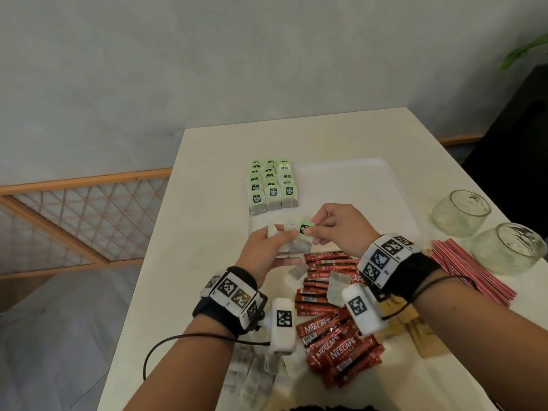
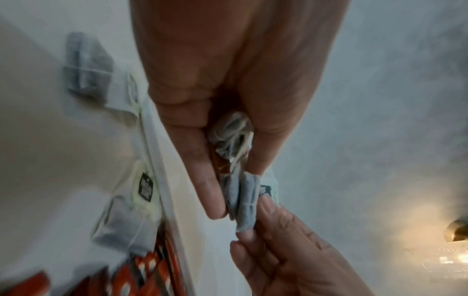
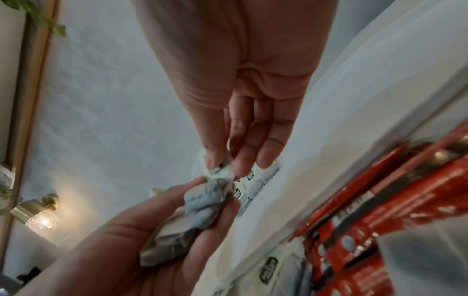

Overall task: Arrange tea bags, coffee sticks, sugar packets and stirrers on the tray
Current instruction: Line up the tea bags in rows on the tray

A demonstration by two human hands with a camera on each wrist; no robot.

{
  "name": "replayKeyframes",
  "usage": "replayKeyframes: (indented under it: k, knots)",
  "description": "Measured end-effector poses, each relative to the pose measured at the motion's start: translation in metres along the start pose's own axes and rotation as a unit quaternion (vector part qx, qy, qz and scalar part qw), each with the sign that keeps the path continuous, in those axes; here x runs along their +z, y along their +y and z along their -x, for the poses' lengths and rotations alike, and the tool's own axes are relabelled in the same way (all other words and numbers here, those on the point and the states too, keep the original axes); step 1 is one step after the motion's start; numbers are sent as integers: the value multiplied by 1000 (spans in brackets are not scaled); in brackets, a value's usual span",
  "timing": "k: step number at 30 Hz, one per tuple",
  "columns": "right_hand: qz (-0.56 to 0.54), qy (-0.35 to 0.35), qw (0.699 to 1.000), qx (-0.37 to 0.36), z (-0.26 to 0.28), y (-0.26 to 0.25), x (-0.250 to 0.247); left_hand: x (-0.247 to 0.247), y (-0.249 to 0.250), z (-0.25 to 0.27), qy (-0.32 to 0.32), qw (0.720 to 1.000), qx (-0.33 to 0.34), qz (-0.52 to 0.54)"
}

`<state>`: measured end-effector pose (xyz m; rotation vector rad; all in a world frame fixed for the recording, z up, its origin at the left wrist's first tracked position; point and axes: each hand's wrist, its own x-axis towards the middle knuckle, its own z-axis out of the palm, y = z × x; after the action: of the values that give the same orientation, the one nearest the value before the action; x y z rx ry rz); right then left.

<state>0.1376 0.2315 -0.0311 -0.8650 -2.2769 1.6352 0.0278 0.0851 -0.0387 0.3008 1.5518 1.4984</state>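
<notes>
Tea bags [image 1: 292, 243] sit bunched in the left hand [image 1: 264, 252], held above the near end of the white tray [image 1: 350, 185]. In the left wrist view the grey pouches [image 2: 244, 202] lie pressed between that hand's thumb and curled fingers [image 2: 202, 180], with loose string wadded deeper in the palm. The right hand [image 1: 335, 229] pinches one green tag [image 1: 304, 228] between thumb and forefinger, its other fingers fairly straight; the tag seems to belong to the outermost pouch, though blur makes this uncertain. Three neat rows of tea bags [image 1: 271, 186] stand at the tray's far left corner. Red coffee sticks [image 1: 332, 330] lie heaped on the table [image 1: 207, 161] below the wrists, striped stirrers [image 1: 471, 268] to their right, beside two glass jars [image 1: 459, 210].
</notes>
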Motion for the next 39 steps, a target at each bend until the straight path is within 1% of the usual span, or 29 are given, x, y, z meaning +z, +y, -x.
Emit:
replayKeyframes:
  k: [2,4,6,9,12,14,20,27,30,33,34,35,38,39]
  knots:
    - [-29,-13,999,24,-11,0,1,-9,3,-9,34,999,-1,0]
    - [-36,-25,998,49,-23,2,2,-21,6,-18,73,997,7,-19]
    - [-13,-28,997,71,-37,6,2,-32,11,-26,96,995,12,-27]
    - [48,-13,995,88,-59,10,4,-43,18,-38,110,993,17,-26]
    - [128,9,989,71,-80,10,6,-48,21,-48,116,992,17,-47]
    - [151,21,987,57,-92,8,7,-50,20,-54,117,991,13,-64]
    - [152,39,987,26,-118,5,7,-51,13,-66,120,990,13,-73]
    - [149,36,988,14,-135,-1,13,-50,11,-65,125,989,19,-76]
    - [145,36,989,8,-137,-2,11,-47,13,-60,119,991,11,-67]
    - [130,72,989,-21,-126,-3,9,-44,15,-56,105,993,14,-54]
    - [118,73,990,-30,-119,-5,9,-42,16,-54,100,993,21,-52]
    - [103,60,992,-35,-112,-7,10,-39,17,-52,93,994,30,-53]
    - [63,-23,997,-29,-90,-11,14,-29,22,-47,72,994,54,-70]
    - [57,-36,997,-27,-84,-10,16,-26,23,-46,69,993,58,-80]
